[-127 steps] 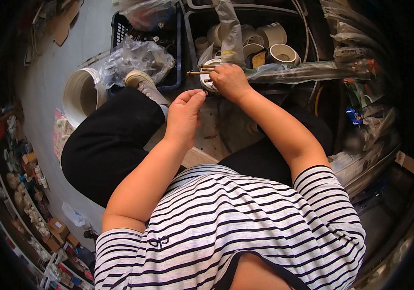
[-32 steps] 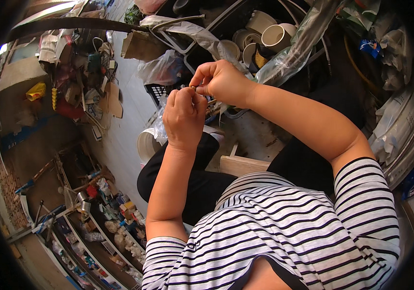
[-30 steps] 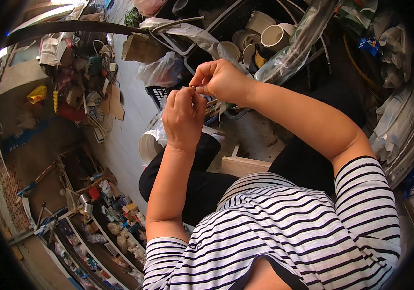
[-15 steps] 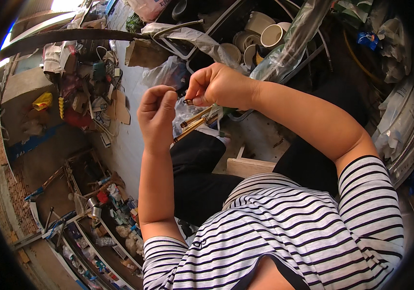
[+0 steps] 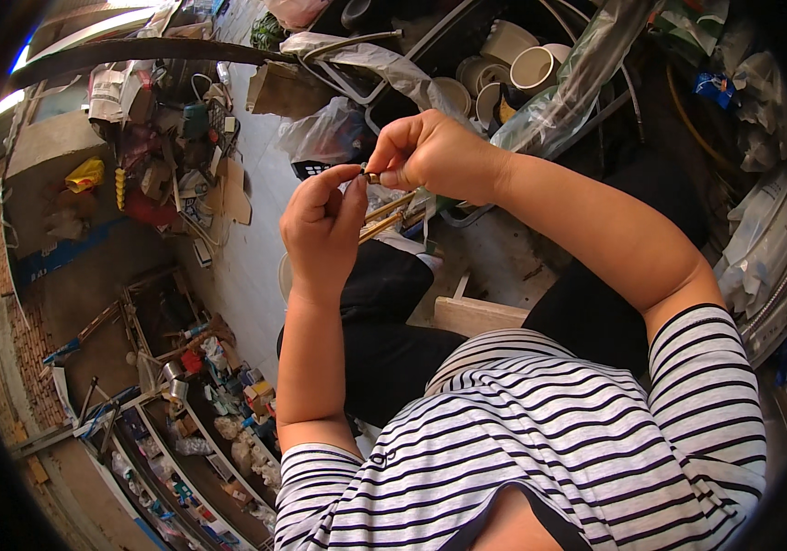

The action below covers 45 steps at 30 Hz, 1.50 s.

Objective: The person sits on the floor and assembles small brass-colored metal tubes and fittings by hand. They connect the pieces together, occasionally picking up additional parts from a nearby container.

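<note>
My right hand [image 5: 444, 161] pinches a small brass-coloured, dark-tipped cylindrical piece [image 5: 374, 179] between thumb and fingertips. Against the tip of that piece, my left hand [image 5: 324, 225] has its thumb and forefinger pressed together; a tiny dark bit [image 5: 362, 171] shows between them, too small to name. Below both hands, several thin brass-coloured rods [image 5: 384, 218] lie over my lap area, partly hidden by the left hand.
Beyond my hands is a dark bin with several cream cups [image 5: 533, 68]. Clear plastic sheeting [image 5: 554, 110] drapes its right side. A wooden board [image 5: 476, 315] lies between my knees. To the left stand cluttered shelves [image 5: 182, 441] and a heap with a yellow bag [image 5: 85, 174].
My left hand has moved right and the fingertips of both hands have come together at the small piece. A round pale rim now shows beside my left wrist.
</note>
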Motion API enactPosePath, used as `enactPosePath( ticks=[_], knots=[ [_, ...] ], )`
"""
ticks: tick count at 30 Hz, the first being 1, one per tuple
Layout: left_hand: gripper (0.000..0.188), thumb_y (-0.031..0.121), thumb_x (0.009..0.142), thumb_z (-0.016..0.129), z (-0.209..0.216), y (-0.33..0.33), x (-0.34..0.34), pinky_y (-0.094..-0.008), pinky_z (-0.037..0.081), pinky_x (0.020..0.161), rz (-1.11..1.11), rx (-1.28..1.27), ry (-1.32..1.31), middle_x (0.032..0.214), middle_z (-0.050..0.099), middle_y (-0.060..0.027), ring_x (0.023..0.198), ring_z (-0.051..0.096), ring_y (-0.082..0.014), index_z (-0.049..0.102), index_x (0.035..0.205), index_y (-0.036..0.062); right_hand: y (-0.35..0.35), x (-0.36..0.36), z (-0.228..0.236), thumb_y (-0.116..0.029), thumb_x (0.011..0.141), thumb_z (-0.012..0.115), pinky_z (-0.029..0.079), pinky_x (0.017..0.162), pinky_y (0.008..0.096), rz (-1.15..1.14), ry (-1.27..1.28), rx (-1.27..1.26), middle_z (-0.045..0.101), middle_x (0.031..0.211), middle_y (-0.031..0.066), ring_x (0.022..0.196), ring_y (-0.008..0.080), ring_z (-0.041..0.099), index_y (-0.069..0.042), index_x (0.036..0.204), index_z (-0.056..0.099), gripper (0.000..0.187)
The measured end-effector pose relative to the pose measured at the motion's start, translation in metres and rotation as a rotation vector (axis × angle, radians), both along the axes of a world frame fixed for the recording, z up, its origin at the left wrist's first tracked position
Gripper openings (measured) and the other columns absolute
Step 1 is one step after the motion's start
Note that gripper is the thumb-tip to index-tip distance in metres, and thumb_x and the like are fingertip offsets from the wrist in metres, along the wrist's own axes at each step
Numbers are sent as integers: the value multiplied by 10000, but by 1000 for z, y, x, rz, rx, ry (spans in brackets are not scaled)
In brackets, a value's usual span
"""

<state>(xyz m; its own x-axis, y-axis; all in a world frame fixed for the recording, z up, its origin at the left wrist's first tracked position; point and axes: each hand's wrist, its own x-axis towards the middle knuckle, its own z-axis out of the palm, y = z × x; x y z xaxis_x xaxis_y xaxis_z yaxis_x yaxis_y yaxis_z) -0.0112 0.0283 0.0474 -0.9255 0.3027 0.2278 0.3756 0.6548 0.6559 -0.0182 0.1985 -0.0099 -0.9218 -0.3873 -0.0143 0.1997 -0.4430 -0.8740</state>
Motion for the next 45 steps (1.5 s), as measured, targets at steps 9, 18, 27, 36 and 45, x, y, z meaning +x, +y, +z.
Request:
enactPosePath(
  ticks=[9,18,27,36,45],
  knots=[
    [79,5,707,640,0,10,6,-237,372,486,36,-131,128,616,489,-24,510,432,-107,588,762,28,-9,3,0,47,750,606,437,656,205,-101,19,-2,583,738,8,704,69,520,-14,807,629,86],
    [70,50,713,613,5,27,21,-287,409,497,137,-300,166,619,512,-61,520,477,-171,557,747,27,-16,11,0,33,743,616,411,593,204,-211,33,85,554,686,-8,641,61,472,-18,798,633,77],
    [78,61,732,603,-3,41,16,-291,428,535,198,-198,124,643,546,-91,558,514,-184,558,744,-2,-29,15,-3,-21,724,590,468,635,264,-442,71,316,629,745,80,687,136,588,-18,822,644,112],
    [89,77,814,580,-8,38,6,-226,403,535,116,-135,99,668,546,-32,585,479,-88,566,811,-12,-24,7,-12,41,744,575,471,683,244,-479,132,216,632,817,77,748,135,589,-5,847,634,128],
    [90,76,854,577,-1,17,-8,-162,355,533,29,315,-463,711,515,31,620,436,-20,535,831,0,-24,9,-13,28,754,607,449,631,229,-475,134,188,611,764,36,692,85,537,-17,825,637,90]
  ],
)
